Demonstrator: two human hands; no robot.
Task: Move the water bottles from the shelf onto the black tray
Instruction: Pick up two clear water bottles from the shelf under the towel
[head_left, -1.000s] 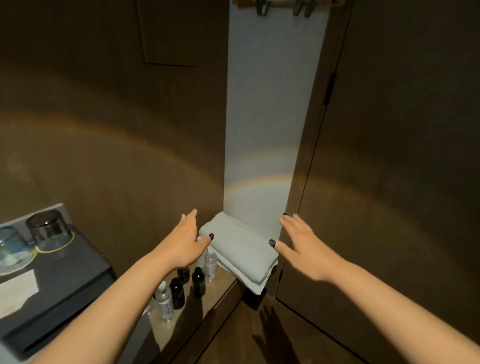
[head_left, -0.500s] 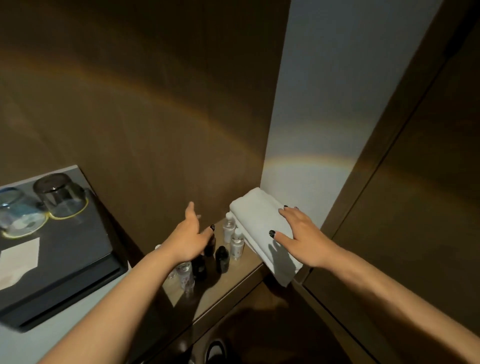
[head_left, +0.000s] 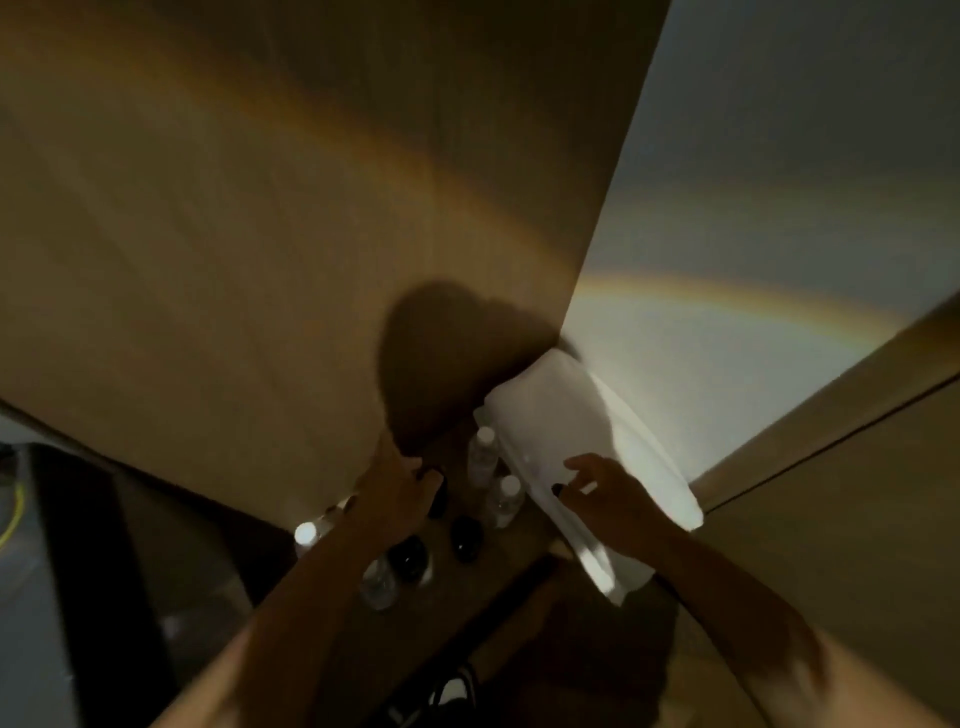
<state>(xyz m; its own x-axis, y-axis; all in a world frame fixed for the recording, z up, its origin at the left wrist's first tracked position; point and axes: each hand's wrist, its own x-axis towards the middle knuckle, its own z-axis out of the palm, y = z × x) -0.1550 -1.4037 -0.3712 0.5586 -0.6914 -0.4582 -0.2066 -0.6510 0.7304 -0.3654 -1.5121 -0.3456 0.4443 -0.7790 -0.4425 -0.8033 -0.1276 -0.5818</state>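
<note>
Two clear water bottles (head_left: 483, 457) (head_left: 506, 501) stand on the wooden shelf (head_left: 519, 545) beside a folded white towel (head_left: 550, 415). Another clear bottle (head_left: 379, 582) and a white-capped one (head_left: 306, 535) stand nearer me, partly behind my left forearm. Between them stand small dark bottles (head_left: 467, 538). My left hand (head_left: 400, 493) reaches down among them, fingertips at a dark bottle's top (head_left: 439, 496), with no grip showing. My right hand (head_left: 602, 493) hovers over the towel, fingers loosely spread and holding nothing. The black tray (head_left: 93, 519) lies in shadow at the left.
A brown wall panel rises behind the shelf, and a pale wall strip stands behind the towel. A brown door panel (head_left: 831, 519) closes the right side. A yellow-rimmed glass (head_left: 10, 514) shows at the left edge. Shoes (head_left: 452, 691) are on the floor below.
The view has tilted down and closer to the shelf and is blurred. My left hand dropped onto the dark bottles. My right hand lifted slightly off the towel.
</note>
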